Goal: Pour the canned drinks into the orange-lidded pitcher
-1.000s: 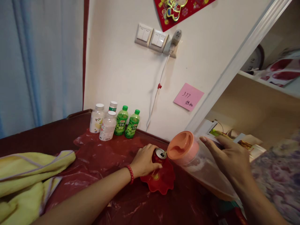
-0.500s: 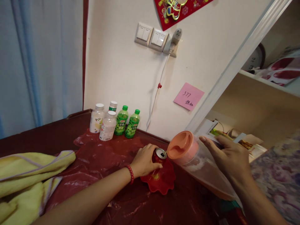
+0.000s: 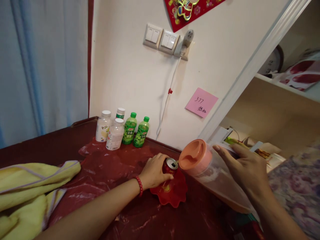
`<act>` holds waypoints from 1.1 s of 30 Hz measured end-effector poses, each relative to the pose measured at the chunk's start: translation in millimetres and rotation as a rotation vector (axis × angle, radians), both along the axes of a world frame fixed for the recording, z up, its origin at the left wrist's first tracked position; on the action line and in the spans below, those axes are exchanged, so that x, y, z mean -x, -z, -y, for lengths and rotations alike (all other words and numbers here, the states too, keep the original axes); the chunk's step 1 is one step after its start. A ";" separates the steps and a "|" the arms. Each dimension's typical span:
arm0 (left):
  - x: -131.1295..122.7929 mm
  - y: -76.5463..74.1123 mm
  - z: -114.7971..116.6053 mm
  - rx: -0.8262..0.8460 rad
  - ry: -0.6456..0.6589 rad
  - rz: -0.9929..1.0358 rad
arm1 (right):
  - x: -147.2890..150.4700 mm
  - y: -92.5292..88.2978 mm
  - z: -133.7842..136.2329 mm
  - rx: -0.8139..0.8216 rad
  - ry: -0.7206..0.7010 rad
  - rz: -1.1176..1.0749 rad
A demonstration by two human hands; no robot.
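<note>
My left hand (image 3: 153, 171), with a red beaded bracelet at the wrist, is closed around a dark red drink can (image 3: 172, 165) with its tab opening showing on top. The can stands upright over a red wavy-edged plate (image 3: 171, 195). A translucent plastic pitcher (image 3: 222, 188) with an orange lid is tilted down to the left, its lid edge close by the can's top. Liquid shows inside along the pitcher's lower side. My right hand (image 3: 248, 170) grips the pitcher from the right; its handle is mostly hidden by the fingers. A thin stream at the can's opening is hard to make out.
White-capped bottles (image 3: 115, 135) and two green tea bottles (image 3: 129, 130) stand by the wall. A yellow towel (image 3: 30, 186) lies at left on the red-covered table (image 3: 105, 173). A white cord (image 3: 165, 106) hangs from the socket. Shelves (image 3: 275, 100) rise at right.
</note>
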State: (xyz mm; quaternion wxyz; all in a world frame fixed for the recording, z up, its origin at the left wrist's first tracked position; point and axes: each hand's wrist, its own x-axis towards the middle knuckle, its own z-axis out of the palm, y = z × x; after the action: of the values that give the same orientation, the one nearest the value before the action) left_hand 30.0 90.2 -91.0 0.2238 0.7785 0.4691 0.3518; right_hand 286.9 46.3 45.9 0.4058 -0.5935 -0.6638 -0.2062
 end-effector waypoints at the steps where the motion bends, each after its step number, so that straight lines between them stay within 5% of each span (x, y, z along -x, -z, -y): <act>1: -0.1 0.1 -0.1 -0.001 0.001 0.000 | -0.4 0.5 -0.2 -0.005 0.004 0.001; 33: 0.9 -0.5 0.0 0.004 0.001 -0.003 | -8.3 4.8 -1.7 -0.132 -0.037 0.101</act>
State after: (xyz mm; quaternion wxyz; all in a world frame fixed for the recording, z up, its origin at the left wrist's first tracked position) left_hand 29.1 90.1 -90.5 0.2250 0.7789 0.4697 0.3494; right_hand 295.2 48.0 41.0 0.4137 -0.5418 -0.6792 -0.2719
